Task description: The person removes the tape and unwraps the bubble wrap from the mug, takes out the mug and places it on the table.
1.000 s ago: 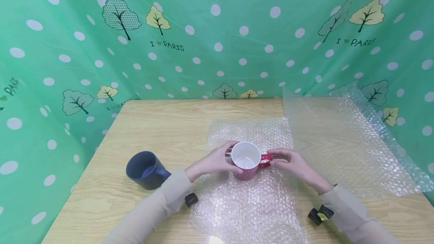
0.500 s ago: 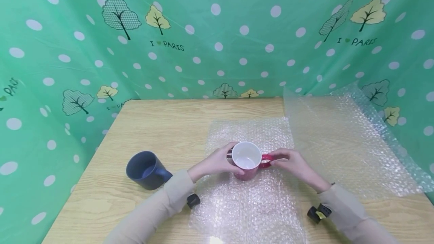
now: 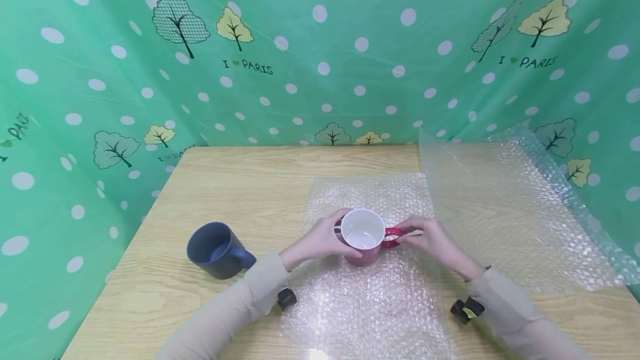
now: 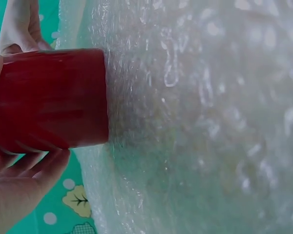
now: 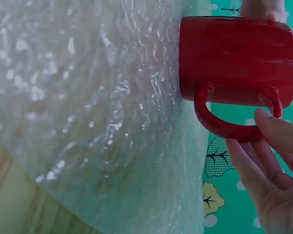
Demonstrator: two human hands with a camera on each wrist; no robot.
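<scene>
A red mug (image 3: 363, 257) with a white inside stands upright on a sheet of bubble wrap (image 3: 370, 310) in the middle of the table. My left hand (image 3: 324, 238) grips the mug's body from the left, thumb across the front and fingers behind. On the other side, my right hand (image 3: 425, 239) pinches the red handle (image 5: 224, 129) between thumb and fingers. The left wrist view shows the mug's smooth red side (image 4: 53, 100), its base against the wrap.
A dark blue mug (image 3: 215, 251) stands on the wooden table (image 3: 240, 182) to the left, its handle near the left sleeve. A second bubble wrap sheet (image 3: 500, 210) lies at the right, its far edge raised against the green polka-dot curtain (image 3: 300, 43).
Both hands keep their hold on the red mug, which stays in place. The left forearm has shifted very slightly to the right.
</scene>
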